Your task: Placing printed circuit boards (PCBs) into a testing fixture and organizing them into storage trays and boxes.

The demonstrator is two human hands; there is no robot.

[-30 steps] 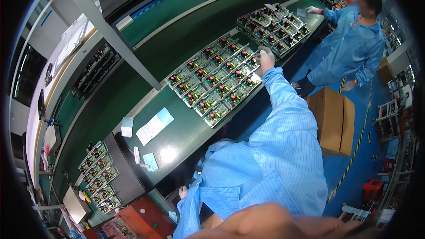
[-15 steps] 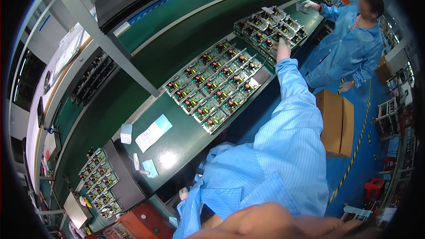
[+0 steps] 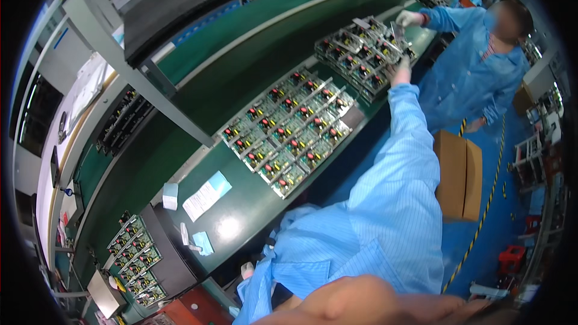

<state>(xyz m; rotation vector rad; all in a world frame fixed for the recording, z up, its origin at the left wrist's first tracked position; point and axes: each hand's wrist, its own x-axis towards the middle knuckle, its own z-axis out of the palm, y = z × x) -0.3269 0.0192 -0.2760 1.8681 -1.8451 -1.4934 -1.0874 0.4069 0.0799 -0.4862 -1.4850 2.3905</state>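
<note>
My right arm stretches far forward, and my right hand [image 3: 400, 73], in a pale glove, is at the near right edge of the far panel of circuit boards [image 3: 355, 54]. Its fingers look spread, though they are small and slightly blurred. Just beyond it, a co-worker's gloved hand [image 3: 410, 19] holds a thin, clear, flat piece [image 3: 397, 35] over that panel's right end. My left hand [image 3: 247, 270] shows only in part beside my blue sleeve, low in the picture, with its fingers hidden. A second panel of circuit boards [image 3: 289, 129] with red and yellow parts lies nearer on the green bench.
The green bench [image 3: 241, 219] carries a printed sheet [image 3: 203, 198] and a light-blue pad [image 3: 203, 243]. More boards [image 3: 137, 259] stand at lower left. A grey post [image 3: 138, 96] rises beside the bench. A cardboard box [image 3: 457, 174] sits right of my arm; the co-worker [image 3: 481, 72] stands beyond.
My right hand has moved a little right and nearer along the far panel. The co-worker's hand has brought the clear piece left, over the boards. The view has shifted slightly.
</note>
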